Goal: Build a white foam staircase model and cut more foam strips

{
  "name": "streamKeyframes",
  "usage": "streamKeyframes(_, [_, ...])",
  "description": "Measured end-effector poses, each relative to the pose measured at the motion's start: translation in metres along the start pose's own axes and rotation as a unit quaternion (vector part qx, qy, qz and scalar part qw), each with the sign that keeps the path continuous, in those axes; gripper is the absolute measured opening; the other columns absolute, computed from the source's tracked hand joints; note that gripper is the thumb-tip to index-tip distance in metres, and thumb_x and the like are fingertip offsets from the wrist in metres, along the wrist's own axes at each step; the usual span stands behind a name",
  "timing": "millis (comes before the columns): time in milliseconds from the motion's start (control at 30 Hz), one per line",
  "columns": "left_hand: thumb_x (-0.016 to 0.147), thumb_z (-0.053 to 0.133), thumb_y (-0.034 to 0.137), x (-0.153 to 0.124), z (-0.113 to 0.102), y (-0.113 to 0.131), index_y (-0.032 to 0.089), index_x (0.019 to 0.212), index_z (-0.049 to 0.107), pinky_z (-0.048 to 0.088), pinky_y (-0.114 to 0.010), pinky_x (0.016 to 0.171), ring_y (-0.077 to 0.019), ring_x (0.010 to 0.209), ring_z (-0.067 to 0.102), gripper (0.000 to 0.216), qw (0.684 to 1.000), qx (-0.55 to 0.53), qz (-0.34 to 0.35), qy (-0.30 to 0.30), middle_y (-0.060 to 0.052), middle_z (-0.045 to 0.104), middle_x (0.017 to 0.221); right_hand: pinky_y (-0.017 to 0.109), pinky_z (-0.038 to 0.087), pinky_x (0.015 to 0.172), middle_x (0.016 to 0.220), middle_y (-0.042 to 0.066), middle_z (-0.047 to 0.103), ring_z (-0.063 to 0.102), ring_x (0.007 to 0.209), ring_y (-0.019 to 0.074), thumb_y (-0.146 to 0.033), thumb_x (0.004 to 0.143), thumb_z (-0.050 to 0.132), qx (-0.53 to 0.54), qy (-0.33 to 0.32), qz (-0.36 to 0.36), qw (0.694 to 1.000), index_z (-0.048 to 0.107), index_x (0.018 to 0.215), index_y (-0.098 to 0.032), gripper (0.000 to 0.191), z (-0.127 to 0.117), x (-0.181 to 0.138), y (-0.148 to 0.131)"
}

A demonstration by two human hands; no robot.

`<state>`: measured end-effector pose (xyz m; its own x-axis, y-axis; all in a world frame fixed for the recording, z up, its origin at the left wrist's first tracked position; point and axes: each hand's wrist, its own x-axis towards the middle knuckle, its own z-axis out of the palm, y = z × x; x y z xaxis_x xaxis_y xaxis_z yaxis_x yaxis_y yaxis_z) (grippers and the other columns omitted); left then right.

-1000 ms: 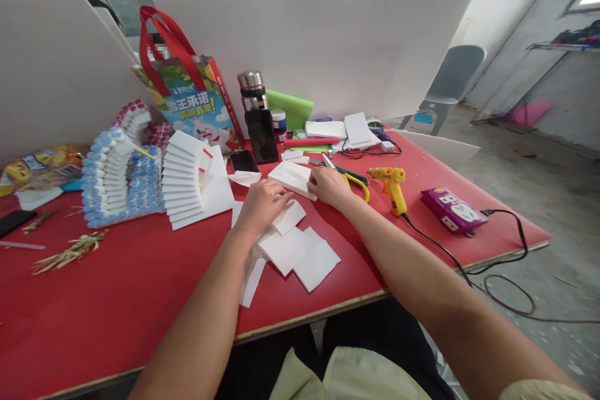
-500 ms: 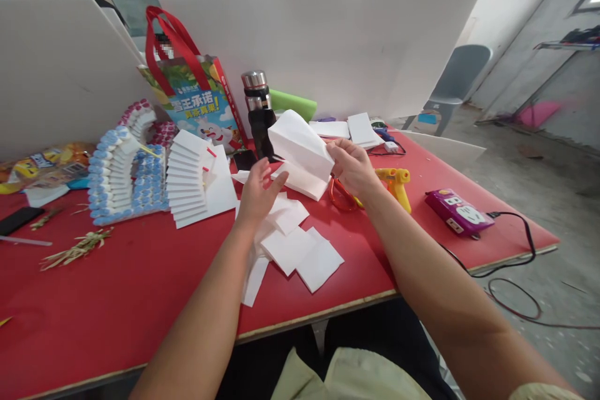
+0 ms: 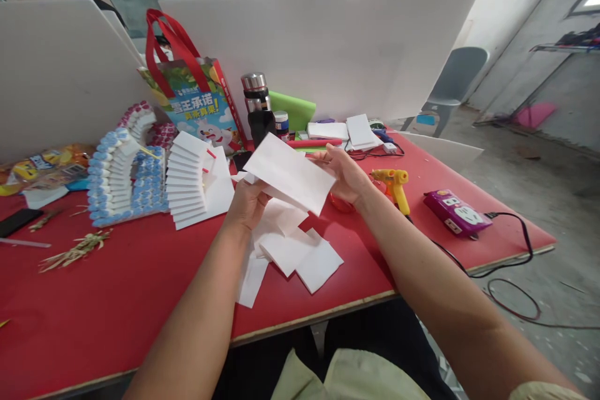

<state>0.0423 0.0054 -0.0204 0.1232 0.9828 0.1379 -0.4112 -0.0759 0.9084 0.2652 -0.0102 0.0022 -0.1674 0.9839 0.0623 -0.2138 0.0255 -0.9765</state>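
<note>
A folded sheet of white paper [image 3: 291, 174] is held up over the red table. My left hand [image 3: 248, 203] pinches it at the left end, thumb on top. My right hand [image 3: 344, 172] is at the sheet's right end with fingers stretched out and apart; whether they touch the paper is hard to see. Below lies a loose pile of white paper pieces [image 3: 300, 253], partly covered by the sheet and my left hand. Right of the pile are red-handled scissors [image 3: 341, 202], half hidden by my right hand, and a yellow glue gun [image 3: 396, 186].
Left stand a fan of folded white paper [image 3: 187, 190] and a blue-and-white folded stack [image 3: 124, 181]. Behind are a shopping bag [image 3: 201, 106], a flask [image 3: 255, 94] and a white board [image 3: 356, 50]. A purple box [image 3: 457, 214] with a black cable sits right. Dried stalks [image 3: 79, 250] lie left.
The paper has turned from standing partly unfolded to a flatter, folded position. My left hand has closed on its left end. My right hand's fingers have loosened from their pinch.
</note>
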Motion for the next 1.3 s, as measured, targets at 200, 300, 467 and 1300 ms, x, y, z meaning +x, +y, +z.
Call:
streamKeyframes(200, [0.063, 0.081, 0.024, -0.006, -0.002, 0.002, 0.014, 0.081, 0.072, 0.058, -0.037, 0.068, -0.0283, 0.074, 0.073, 0.023, 0.995, 0.047, -0.084, -0.017, -0.007, 0.076, 0.077, 0.035, 0.06, 0.075, 0.099, 0.011, 0.076, 0.073, 0.086, 0.0236, -0.07, 0.073, 0.071, 0.01, -0.079, 0.103, 0.991, 0.069, 0.103, -0.019, 0.06, -0.003, -0.003, 0.007])
streamKeyframes(300, [0.067, 0.078, 0.026, -0.004, -0.001, 0.003, 0.015, 0.082, 0.071, 0.057, -0.035, 0.068, -0.0252, 0.072, 0.072, 0.02, 0.996, 0.047, -0.076, -0.002, -0.005, 0.075, 0.077, 0.038, 0.061, 0.08, 0.096, 0.009, 0.078, 0.073, 0.083, 0.024, -0.039, 0.06, 0.092, 0.047, -0.084, 0.105, 0.99, 0.072, 0.098, -0.018, 0.048, -0.004, -0.003, 0.01])
streamKeyframes(467, [0.076, 0.075, 0.034, 0.002, -0.003, 0.004, 0.018, 0.089, 0.068, 0.057, -0.033, 0.071, -0.0238, 0.08, 0.073, 0.022, 0.999, 0.034, -0.023, 0.015, -0.004, 0.075, 0.083, 0.038, 0.063, 0.072, 0.09, 0.006, 0.078, 0.073, 0.075, 0.0219, -0.034, 0.063, 0.09, 0.04, 0.022, 0.062, 0.997, 0.075, 0.09, -0.019, 0.035, -0.009, 0.002, 0.013])
streamKeyframes(1300, [0.072, 0.08, 0.023, -0.003, 0.0, 0.008, 0.017, 0.107, 0.075, 0.055, -0.034, 0.081, -0.0248, 0.093, 0.073, 0.035, 0.997, 0.027, -0.025, -0.068, -0.008, 0.078, 0.102, 0.034, 0.06, 0.064, 0.082, 0.004, 0.078, 0.072, 0.071, 0.0207, -0.024, 0.059, 0.088, 0.099, 0.02, 0.021, 0.995, 0.076, 0.087, -0.018, 0.031, -0.022, 0.006, 0.011])
